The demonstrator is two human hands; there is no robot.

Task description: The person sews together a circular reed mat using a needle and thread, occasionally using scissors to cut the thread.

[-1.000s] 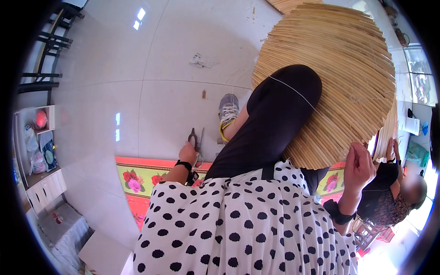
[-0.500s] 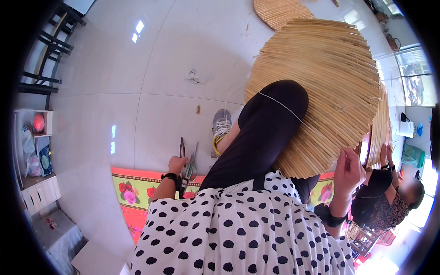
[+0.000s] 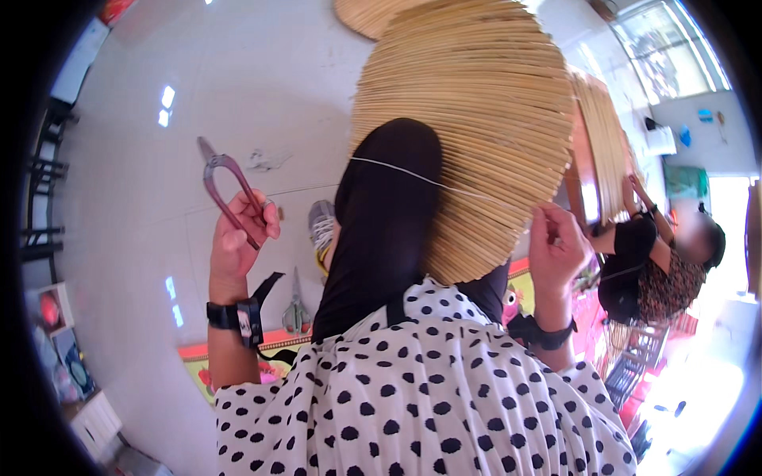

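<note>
My left hand point(image 3: 240, 230) is raised over the floor at the left, its fingers wrapped round the dark-red handles of a pair of pliers point(image 3: 216, 161) pointing up and left. A round panel of straw-coloured stalks point(image 3: 468, 111) leans against my black-clad knee. A thin pale string point(image 3: 397, 168) runs across that knee and over the stalks toward the right. At the panel's lower right edge, my right hand point(image 3: 560, 250) is closed in a pinch. Its fingertips touch or nearly touch the rim; whether they grip the string or a stalk end cannot be made out.
Green-handled scissors point(image 3: 296, 317) lie by the flowered mat point(image 3: 194, 361) below my left hand. Another stalk panel point(image 3: 369, 16) lies on the floor ahead. At the right, a seated person point(image 3: 675, 270) works at a further stalk panel point(image 3: 603, 143). Dark stools stand far left.
My left hand has picked up the pliers from beside the scissors and lifted them up and left. My right hand stays pinched at the panel's edge. The view has shifted.
</note>
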